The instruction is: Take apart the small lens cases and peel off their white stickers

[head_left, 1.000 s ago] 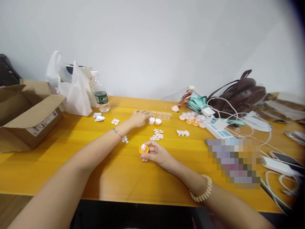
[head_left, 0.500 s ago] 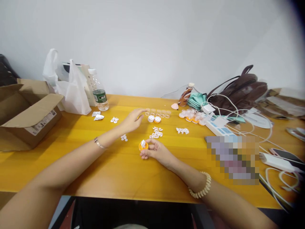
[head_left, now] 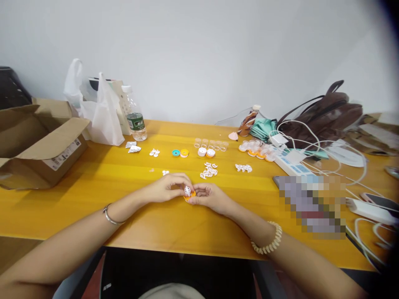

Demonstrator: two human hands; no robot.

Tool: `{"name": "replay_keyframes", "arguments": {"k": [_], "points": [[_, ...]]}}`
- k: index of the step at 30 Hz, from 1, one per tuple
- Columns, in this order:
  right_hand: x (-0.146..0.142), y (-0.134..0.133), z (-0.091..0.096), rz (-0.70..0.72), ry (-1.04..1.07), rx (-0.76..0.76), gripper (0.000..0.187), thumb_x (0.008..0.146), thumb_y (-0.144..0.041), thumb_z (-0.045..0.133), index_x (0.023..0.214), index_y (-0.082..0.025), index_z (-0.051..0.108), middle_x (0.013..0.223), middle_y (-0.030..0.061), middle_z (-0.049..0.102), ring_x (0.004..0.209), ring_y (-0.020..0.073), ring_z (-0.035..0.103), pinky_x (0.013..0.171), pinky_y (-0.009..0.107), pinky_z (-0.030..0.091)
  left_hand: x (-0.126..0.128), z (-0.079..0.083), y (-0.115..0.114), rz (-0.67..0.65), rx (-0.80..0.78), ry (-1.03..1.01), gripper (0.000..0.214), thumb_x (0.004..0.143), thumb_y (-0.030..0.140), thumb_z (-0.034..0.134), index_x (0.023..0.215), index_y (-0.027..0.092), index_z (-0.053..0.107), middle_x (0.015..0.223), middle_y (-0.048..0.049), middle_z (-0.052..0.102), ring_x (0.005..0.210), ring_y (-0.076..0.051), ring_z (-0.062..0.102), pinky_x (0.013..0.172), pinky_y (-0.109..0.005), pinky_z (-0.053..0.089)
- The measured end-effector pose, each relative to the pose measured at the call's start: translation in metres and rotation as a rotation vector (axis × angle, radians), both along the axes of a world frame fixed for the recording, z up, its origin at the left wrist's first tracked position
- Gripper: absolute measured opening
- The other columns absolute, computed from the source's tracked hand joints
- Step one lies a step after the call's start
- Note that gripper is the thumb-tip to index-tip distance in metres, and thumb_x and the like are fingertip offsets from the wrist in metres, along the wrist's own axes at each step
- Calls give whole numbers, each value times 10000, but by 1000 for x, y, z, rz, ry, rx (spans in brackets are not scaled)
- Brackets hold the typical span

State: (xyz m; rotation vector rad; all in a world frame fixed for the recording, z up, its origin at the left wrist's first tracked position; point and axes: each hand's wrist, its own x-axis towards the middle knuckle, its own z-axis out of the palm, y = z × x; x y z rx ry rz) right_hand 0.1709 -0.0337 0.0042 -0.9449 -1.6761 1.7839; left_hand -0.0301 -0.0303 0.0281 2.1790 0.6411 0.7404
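Note:
My right hand (head_left: 213,198) is closed on the rim of a small round orange plastic base (head_left: 190,195) just above the table. A small white openwork plastic part (head_left: 187,190) stands upright in the middle of that base. From the other side my left hand (head_left: 170,187) curls its thumb and fingers around the white part. White openwork pieces (head_left: 209,170) lie in a loose pile beyond my hands. Behind them sit two white round caps (head_left: 202,152), one with an orange edge, and a row of clear cups (head_left: 215,145). A teal disc (head_left: 176,153) and a yellow disc (head_left: 184,153) lie farther left.
An open cardboard box (head_left: 46,145), a white plastic bag (head_left: 104,116) and a water bottle (head_left: 136,121) stand left. Clear-domed orange pieces (head_left: 257,150), a power strip (head_left: 289,166), tangled cables and a brown bag (head_left: 324,112) crowd the right. More white pieces (head_left: 243,167) lie nearby.
My left hand has come back from near the clear cups to the white part on the orange base, uncovering the teal and yellow discs. My right hand keeps its hold. The view has shifted slightly.

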Motion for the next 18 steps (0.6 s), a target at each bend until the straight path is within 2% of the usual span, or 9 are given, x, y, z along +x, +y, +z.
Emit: {"name": "replay_keyframes", "arguments": {"k": [4,7,12,18], "points": [[-1,-2,2,43,-66,69,344,627,-360,733,898,-159,665,705,-27,594,628,83,508,649,226,407,-5,3,1,-50,2,56,144,829,189,537,913,154,649,941,-84,620,866,-149,592,794,-261,468],[-2,-4,4,21,-89,86,358,629,-409,717,870,-151,660,661,-33,555,589,78,474,592,215,388,-5,0,2,-17,4,56,135,820,202,554,893,146,652,920,-81,627,845,-146,596,798,-260,464],[-4,-4,3,-33,-81,108,367,624,-451,707,821,-148,650,634,-41,517,557,68,447,556,205,364,4,-11,1,115,-38,-11,123,806,212,564,854,136,648,875,-71,630,805,-145,588,777,-263,468],[-2,1,-2,-103,-132,158,402,659,-500,666,835,-138,653,630,-15,541,548,83,471,560,218,410,21,-24,-5,392,-157,-156,117,796,228,557,784,131,621,805,-55,639,764,-149,589,723,-257,477]]}}
